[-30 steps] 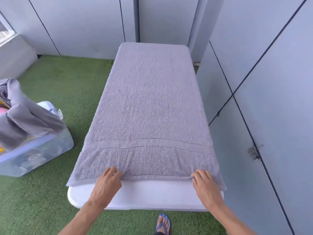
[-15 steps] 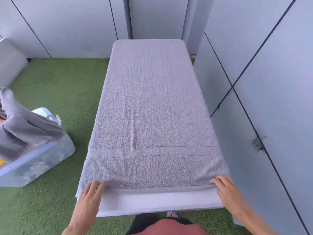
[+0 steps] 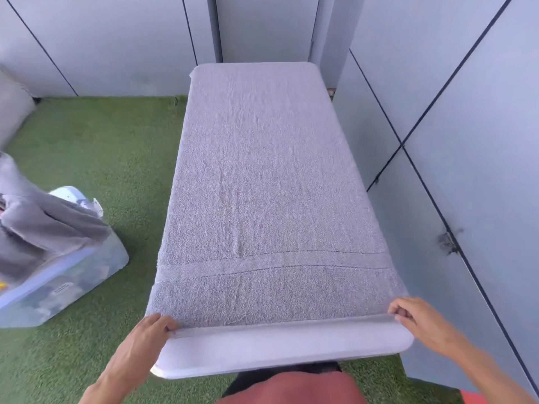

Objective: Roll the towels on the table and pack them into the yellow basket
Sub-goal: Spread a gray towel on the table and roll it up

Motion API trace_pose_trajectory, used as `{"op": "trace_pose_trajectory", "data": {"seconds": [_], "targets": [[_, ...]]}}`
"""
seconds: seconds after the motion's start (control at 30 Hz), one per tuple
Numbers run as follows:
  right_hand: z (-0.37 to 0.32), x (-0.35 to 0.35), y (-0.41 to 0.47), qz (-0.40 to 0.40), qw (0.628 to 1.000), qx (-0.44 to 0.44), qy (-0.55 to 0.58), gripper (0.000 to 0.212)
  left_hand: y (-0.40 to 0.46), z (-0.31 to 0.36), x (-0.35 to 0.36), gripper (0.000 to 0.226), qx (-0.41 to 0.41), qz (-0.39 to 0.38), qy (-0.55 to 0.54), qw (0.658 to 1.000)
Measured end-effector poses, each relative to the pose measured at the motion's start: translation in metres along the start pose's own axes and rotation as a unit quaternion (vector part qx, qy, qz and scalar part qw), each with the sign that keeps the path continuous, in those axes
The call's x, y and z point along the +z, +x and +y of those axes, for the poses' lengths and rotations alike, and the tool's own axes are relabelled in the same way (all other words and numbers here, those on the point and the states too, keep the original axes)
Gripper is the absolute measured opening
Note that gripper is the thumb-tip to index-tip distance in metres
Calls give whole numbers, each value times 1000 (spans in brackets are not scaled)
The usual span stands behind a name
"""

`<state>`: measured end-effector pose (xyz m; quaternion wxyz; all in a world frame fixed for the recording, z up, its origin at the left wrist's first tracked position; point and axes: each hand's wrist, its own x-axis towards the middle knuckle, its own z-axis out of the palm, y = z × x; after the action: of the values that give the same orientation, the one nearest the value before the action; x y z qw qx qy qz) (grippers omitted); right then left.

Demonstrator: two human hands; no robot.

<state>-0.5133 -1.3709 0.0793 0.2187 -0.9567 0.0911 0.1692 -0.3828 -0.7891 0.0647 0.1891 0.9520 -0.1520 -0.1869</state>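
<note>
Head view. A grey bath towel (image 3: 262,185) is lying flat along the white table (image 3: 285,354), covering it from the far edge almost to the near edge; a bare white strip is showing along the near edge. A woven border band is running across the towel close to its near end, and a faint lengthwise crease is running up its middle.

The left hand (image 3: 145,335) is sitting at the towel's near-left corner, fingers curled over the hem and pinching it against the tabletop. The right hand (image 3: 420,322) is sitting at the near-right corner, fingers likewise curled and pinching the hem. Between the two hands the hem is lying turned over in a narrow fold.

Left of the table, on the green artificial turf (image 3: 102,158), a clear plastic bin (image 3: 67,281) is standing with a second grey towel (image 3: 43,228) draped over its rim. A scrap of yellow is showing at the frame's left edge beside the bin; cannot tell what it is. Grey panelled walls (image 3: 466,112) are closing in the far and right sides. The person's reddish shirt (image 3: 291,389) is filling the bottom centre.
</note>
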Motion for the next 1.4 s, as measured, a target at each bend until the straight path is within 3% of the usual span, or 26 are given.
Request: {"op": "trace_pose_trajectory", "data": {"seconds": [0.17, 0.3, 0.37, 0.5, 0.57, 0.8, 1.03, 1.4], "targets": [[9, 5, -5, 2, 1000, -2, -22, 47, -10, -14, 3, 32, 42, -10, 10, 999], [11, -9, 5, -52, 998, 30, -13, 48, -6, -16, -6, 30, -7, 3, 14, 1000], [14, -16, 14, -103, 993, 51, 1, 51, 2, -12, -17, 27, -25, -53, 11, 998], [15, -27, 28, -160, 983, 88, 20, 32, 17, -5, -28, 32, -72, -123, -34, 989], [12, -29, 28, -151, 983, 93, 35, 28, 19, -8, -29, 42, -94, -134, -51, 985], [17, -18, 20, -109, 988, 109, 22, 56, 20, -14, -27, 50, -97, -127, -55, 986], [10, -22, 6, -83, 988, 116, 63, 34, 27, -15, -26, 46, -100, -128, -59, 985], [3, -22, 1, -41, 988, 113, 99, 35, 10, -9, -25, 42, -89, -51, -98, 990]]}}
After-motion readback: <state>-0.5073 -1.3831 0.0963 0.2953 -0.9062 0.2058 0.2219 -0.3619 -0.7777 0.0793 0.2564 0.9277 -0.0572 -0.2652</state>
